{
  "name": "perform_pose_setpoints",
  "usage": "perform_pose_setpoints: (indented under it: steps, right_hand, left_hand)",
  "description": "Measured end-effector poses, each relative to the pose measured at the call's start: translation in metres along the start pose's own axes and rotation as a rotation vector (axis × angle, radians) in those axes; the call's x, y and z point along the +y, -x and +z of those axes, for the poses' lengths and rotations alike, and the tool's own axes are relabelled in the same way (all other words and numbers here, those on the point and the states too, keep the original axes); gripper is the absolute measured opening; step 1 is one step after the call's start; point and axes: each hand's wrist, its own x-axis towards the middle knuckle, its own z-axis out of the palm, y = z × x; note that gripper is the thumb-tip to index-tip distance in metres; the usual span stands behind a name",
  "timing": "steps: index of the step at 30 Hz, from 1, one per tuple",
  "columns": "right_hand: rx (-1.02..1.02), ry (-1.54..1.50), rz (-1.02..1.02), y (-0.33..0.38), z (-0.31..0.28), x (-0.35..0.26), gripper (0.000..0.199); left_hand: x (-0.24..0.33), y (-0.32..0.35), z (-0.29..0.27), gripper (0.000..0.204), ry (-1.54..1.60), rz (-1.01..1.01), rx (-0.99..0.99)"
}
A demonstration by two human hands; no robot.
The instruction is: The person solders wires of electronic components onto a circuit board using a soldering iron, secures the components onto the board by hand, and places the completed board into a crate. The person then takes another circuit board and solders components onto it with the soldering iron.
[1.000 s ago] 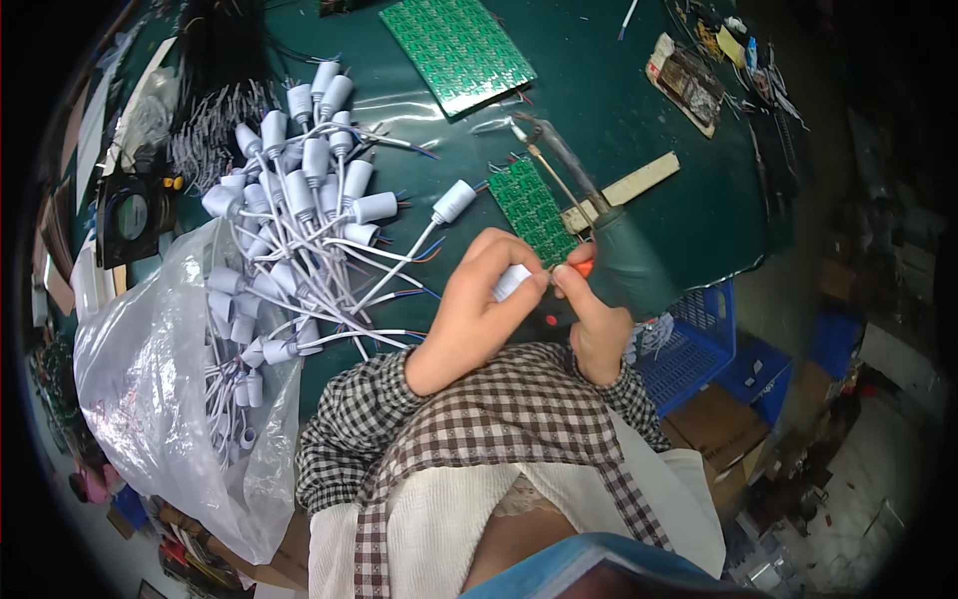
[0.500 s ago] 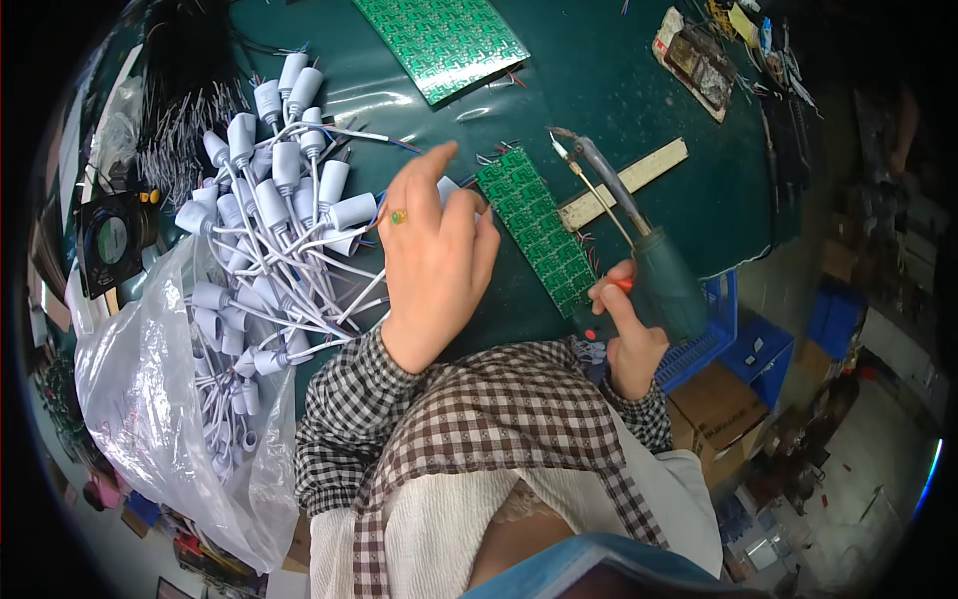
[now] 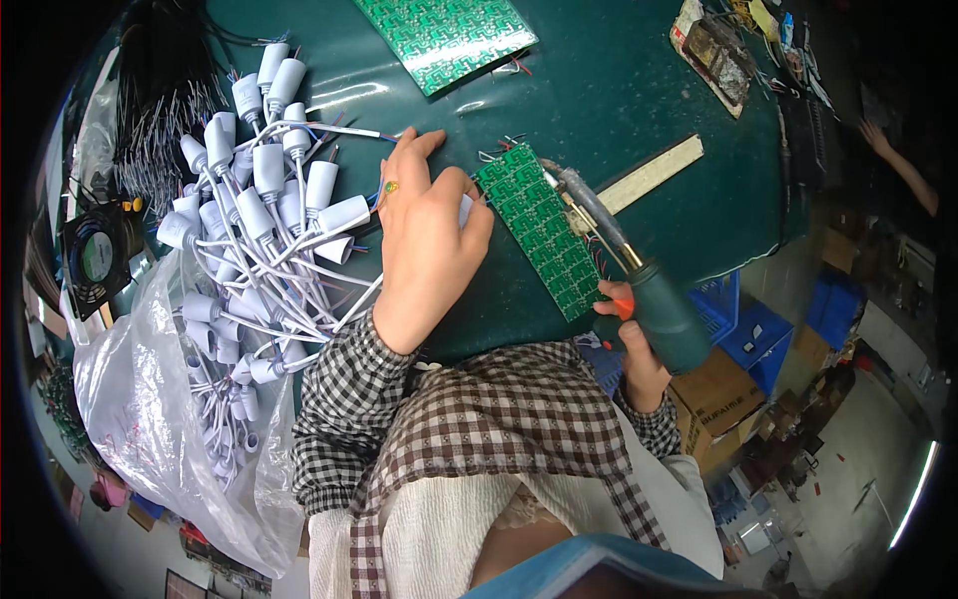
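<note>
My right hand (image 3: pixel 644 369) grips a soldering gun (image 3: pixel 671 317) with a dark green body and a red trigger. Its metal tip points up and to the left, at the upper right edge of a narrow green circuit board panel (image 3: pixel 539 235); whether it touches cannot be made out. Left of that panel, my left hand (image 3: pixel 424 235) is closed, with a gold ring showing. A white lamp socket (image 3: pixel 465 208) peeks out from under its fingers, mostly hidden. Thin wires stick out at the panel's top end. A pale strip (image 3: pixel 654 172) lies behind the gun.
Many white lamp sockets with cords (image 3: pixel 264 215) are heaped at left, partly over a clear plastic bag (image 3: pixel 140 389). A larger green panel (image 3: pixel 454 45) lies at the far side. A small black fan (image 3: pixel 97 257) stands far left. Blue crates (image 3: pixel 753 344) and a cardboard box (image 3: pixel 718 404) are at right.
The soldering gun has come nearer to me, and its tip has moved down to the narrow panel's edge. My left hand has shifted slightly left, still closed round the socket.
</note>
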Motion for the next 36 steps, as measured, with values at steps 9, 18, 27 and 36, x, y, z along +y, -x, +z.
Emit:
perform_pose_setpoints:
  steps: [9, 18, 27, 36]
  right_hand:
    - [-0.051, 0.296, -0.072, 0.009, -0.004, 0.013, 0.061]
    - [-0.067, 0.465, -0.05, 0.011, -0.004, 0.018, 0.056]
    - [-0.094, 0.309, -0.018, 0.008, 0.001, 0.015, 0.056]
    - [-0.047, 0.029, 0.116, 0.005, 0.008, 0.013, 0.037]
  left_hand:
    - [-0.002, -0.001, -0.002, 0.011, 0.011, -0.017, -0.034]
    - [-0.003, -0.001, -0.003, 0.01, 0.015, -0.015, -0.032]
    - [-0.001, -0.002, -0.004, 0.01, 0.012, -0.01, -0.027]
    - [0.0, -0.002, -0.002, 0.01, 0.058, -0.013, 0.003]
